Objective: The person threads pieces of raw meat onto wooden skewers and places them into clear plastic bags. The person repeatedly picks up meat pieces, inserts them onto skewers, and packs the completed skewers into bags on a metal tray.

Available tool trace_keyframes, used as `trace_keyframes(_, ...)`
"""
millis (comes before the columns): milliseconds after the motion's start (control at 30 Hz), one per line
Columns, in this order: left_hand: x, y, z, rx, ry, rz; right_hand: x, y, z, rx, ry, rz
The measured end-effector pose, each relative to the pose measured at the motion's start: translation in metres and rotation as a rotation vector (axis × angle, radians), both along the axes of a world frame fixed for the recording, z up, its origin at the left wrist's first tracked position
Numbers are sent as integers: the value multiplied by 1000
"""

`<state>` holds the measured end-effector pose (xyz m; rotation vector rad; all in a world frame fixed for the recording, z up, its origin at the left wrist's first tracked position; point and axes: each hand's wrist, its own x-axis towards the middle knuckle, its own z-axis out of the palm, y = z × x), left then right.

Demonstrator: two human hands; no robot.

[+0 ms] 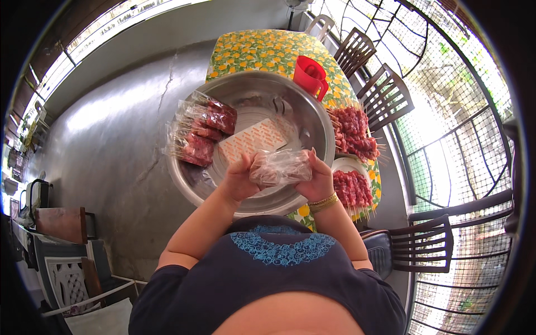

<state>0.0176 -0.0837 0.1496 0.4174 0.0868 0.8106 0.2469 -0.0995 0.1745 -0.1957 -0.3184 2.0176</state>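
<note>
Between my two hands is a clear plastic bag [280, 167], bunched up, with something pale pink showing through it. My left hand [241, 177] grips its left end, and my right hand [319, 177], with gold bangles at the wrist, grips its right end. Both are over the near part of a wide metal basin [181, 177]. Inside the basin, beyond my hands, lies a white packet with an orange print [251, 140]. Bagged skewers of red meat [202, 125] are stacked at the basin's left side, their sticks pointing left.
The basin rests on a table with a yellow-flowered cloth [251, 50]. A red pitcher [309, 77] stands behind it at the right. Unbagged meat skewers [353, 131] lie to the right, with more [352, 188] by a white plate [349, 164]. Dark chairs [385, 95] line the mesh wall.
</note>
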Motion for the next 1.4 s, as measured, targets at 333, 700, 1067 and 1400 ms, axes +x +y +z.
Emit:
trace_keyframes(333,18,18,11,619,1268,1097,-47,-20,-15,387,-1526,-516)
trace_keyframes(700,24,-21,-3,1703,1479,1061,1,7,-11,673,-1854,-966)
trace_keyframes(1067,26,-3,12,1620,1499,957,-19,-31,23,1380,-1690,-894)
trace_keyframes(1400,31,-14,12,1732,1465,878,-33,-32,-18,1462,-2202,-251)
